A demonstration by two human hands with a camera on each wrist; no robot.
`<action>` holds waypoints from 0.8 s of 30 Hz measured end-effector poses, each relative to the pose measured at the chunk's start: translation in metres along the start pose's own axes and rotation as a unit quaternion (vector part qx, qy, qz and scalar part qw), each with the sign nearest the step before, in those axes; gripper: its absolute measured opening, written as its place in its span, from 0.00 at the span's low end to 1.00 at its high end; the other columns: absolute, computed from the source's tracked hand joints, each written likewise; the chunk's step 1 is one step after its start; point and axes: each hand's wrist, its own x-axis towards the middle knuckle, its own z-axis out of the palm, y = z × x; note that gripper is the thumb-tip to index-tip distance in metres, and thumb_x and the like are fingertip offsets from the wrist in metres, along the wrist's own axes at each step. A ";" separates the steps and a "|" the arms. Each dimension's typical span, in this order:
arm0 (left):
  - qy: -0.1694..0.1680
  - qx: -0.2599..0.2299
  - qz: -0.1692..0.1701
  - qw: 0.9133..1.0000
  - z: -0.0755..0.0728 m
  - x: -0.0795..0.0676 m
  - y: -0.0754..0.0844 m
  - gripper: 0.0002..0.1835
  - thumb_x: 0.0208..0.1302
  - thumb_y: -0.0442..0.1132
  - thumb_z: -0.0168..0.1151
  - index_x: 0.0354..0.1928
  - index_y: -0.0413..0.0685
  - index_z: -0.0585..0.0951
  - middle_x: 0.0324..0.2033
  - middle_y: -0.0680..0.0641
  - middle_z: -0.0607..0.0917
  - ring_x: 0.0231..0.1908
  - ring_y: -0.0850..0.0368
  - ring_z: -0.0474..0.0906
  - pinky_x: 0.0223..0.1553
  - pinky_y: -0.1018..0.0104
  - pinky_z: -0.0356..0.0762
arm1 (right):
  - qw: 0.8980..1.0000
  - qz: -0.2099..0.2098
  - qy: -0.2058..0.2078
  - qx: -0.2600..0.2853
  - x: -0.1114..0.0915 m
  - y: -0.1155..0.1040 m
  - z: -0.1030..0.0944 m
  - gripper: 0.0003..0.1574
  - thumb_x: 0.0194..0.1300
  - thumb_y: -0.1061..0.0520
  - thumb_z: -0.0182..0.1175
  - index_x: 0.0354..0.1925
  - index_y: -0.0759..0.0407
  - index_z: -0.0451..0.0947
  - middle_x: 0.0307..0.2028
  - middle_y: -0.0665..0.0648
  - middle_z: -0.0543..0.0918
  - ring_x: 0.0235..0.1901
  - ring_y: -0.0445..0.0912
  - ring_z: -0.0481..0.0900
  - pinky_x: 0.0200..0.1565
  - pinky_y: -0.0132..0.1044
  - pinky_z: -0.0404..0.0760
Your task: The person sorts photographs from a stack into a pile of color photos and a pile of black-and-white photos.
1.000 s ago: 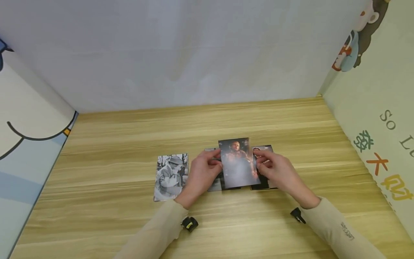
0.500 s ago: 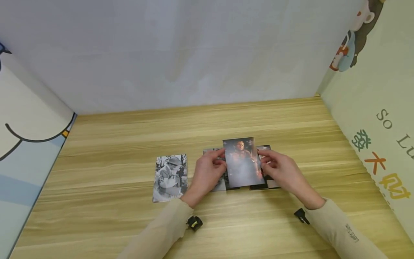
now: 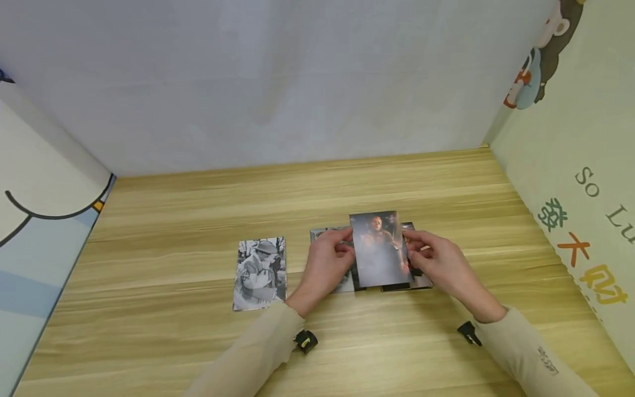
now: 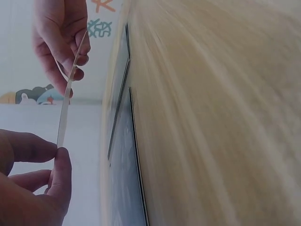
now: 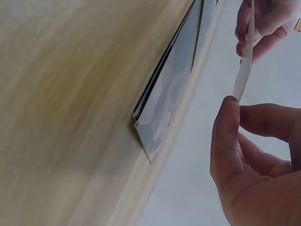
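A dark photo print (image 3: 379,251) of a figure in orange light is held above the table between both hands. My left hand (image 3: 327,262) pinches its left edge between thumb and fingertips, and my right hand (image 3: 441,264) pinches the right edge. Both wrist views show this print (image 4: 65,110) edge-on, raised clear of the wood. Beneath it lie more prints, partly covered: a greyish one (image 3: 345,285) towards the left and a dark stack (image 5: 162,94) towards the right. Farther left, a black-and-white print (image 3: 260,274) of a person in a hat lies flat.
The wood-grain table (image 3: 198,209) meets a pale back wall (image 3: 297,82). Printed panels with cartoons and lettering stand at the left (image 3: 44,165) and right (image 3: 585,193). Black straps (image 3: 306,342) show near the sleeves.
Both hands have shifted slightly right together in the head view, carrying the dark print with them. Their pinch on its edges looks the same. The prints on the table stay where they lie.
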 end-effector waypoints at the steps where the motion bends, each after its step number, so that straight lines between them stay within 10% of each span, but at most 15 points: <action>1: -0.001 0.002 0.000 1.000 0.001 0.000 0.000 0.27 0.60 0.22 0.62 0.64 0.31 0.79 0.50 0.38 0.84 0.43 0.50 0.87 0.40 0.73 0.84 | 1.000 0.001 0.000 -0.001 -0.001 0.001 0.000 0.27 0.71 0.67 0.58 0.67 0.70 0.74 0.45 0.64 0.85 0.41 0.56 0.87 0.31 0.34 0.80; 24: -0.005 0.001 -0.004 1.000 0.017 0.005 0.003 0.26 0.58 0.21 0.63 0.62 0.32 0.81 0.49 0.39 0.85 0.42 0.50 0.87 0.39 0.75 0.83 | 1.000 0.024 0.003 -0.005 -0.005 0.011 -0.010 0.26 0.71 0.67 0.56 0.66 0.69 0.75 0.45 0.64 0.85 0.39 0.52 0.87 0.26 0.33 0.77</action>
